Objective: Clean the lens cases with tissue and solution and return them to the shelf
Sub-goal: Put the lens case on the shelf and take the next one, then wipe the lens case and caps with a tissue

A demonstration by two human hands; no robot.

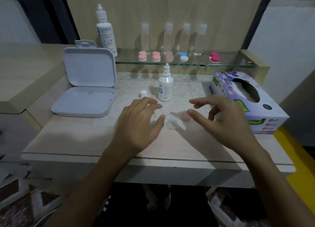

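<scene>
Lens cases (177, 56) line the glass shelf (221, 65) at the bench's back edge; one blurred pink case (185, 117) and crumpled tissue (171, 124) lie mid-bench. Left hand (139, 124) and right hand (226, 121) hover over them, each grip loose, holding nothing.

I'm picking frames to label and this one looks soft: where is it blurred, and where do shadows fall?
Head view: dim light; the pink lens case and crumpled white tissue between the hands are smeared. The clear bottles on the glass shelf look hazy and cast shadows on the wooden panel. Edges bow from the wide angle.
</scene>
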